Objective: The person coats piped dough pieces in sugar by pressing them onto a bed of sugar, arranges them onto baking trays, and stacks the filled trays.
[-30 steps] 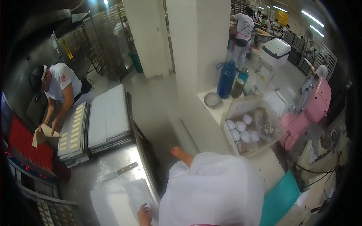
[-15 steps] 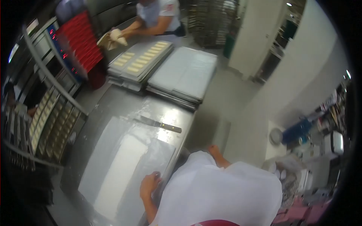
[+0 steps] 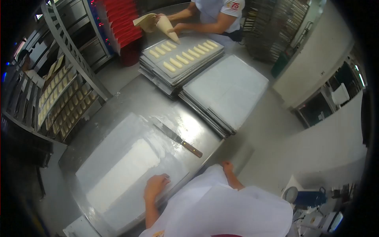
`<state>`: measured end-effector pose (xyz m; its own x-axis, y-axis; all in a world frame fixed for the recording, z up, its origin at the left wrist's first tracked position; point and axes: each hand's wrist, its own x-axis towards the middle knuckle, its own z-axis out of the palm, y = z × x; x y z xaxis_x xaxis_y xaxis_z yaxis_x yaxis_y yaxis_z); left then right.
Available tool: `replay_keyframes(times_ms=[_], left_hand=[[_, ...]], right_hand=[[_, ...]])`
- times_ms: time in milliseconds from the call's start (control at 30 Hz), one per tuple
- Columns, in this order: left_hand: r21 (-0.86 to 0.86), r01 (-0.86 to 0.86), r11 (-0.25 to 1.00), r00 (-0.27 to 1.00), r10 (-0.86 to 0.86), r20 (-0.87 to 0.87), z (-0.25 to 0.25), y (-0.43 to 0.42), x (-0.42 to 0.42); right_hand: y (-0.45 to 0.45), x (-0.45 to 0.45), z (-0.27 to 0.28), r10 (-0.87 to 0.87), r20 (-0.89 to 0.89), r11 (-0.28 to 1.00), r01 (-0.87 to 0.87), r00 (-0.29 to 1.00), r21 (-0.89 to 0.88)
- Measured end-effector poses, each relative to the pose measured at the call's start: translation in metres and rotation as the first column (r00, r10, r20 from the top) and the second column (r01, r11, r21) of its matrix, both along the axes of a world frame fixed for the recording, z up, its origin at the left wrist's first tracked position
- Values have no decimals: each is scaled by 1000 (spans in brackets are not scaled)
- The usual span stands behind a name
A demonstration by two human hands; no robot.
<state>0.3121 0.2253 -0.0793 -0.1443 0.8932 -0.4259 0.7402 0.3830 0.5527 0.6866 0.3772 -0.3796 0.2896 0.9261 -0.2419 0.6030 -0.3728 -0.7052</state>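
A white garment (image 3: 233,209) fills the near foreground, the wearer's forearms coming out on either side. The left hand (image 3: 155,186) hangs over the near edge of a pale sheet (image 3: 104,158), its fingers bent loosely inward; whether it touches the sheet or pinches anything cannot be told. The right hand (image 3: 227,167) is beside the garment, out past the table's edge, its fingers curled; what, if anything, is inside them is hidden. The sheet lies flat on a metal table (image 3: 138,94), with a long white layer (image 3: 122,175) spread along its middle. Just beyond its far corner lies a spatula (image 3: 178,139), its wooden handle pointing toward the table's right edge. Farther along the table, two stacks of trays stand side by side: the right stack (image 3: 227,93) is topped with pale paper, the left stack (image 3: 156,79) bears rows of pale piped fingers (image 3: 183,60). Behind it, a co-worker's two hands (image 3: 179,27) grip a cone-shaped piping bag (image 3: 167,28), its tip down by the rows. To the left, a metal rack (image 3: 92,77) holds loaded trays; a red stack (image 3: 118,23) rises farther back.
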Motion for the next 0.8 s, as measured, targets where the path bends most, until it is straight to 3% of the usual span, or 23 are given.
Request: replay_keyframes(times_ms=[167,267,333,533,633,733,800], left_hand=[[4,100,995,994,-99,-49,1,53,31],[6,144,990,988,-143,-52,-1,78,49],[56,176,983,984,-175,-11,-6,92,59],[-45,233,971,971,-235,-43,5,136,76],[46,95,994,995,-94,-22,25,158,82],[140,-13,990,998,21,-58,2,171,84],[67,-22,998,995,28,-93,6,184,89]], right_hand=[[37,13,0,1,-9,997,-2,1000,-72],[59,20,2,-43,-48,998,41,998,-40],[72,26,2,-68,-72,994,74,995,82],[110,44,-6,-114,7,993,114,993,-6],[125,53,0,-18,81,999,15,997,40],[145,54,15,-30,81,999,28,996,17],[161,50,34,29,92,999,-25,995,-47]])
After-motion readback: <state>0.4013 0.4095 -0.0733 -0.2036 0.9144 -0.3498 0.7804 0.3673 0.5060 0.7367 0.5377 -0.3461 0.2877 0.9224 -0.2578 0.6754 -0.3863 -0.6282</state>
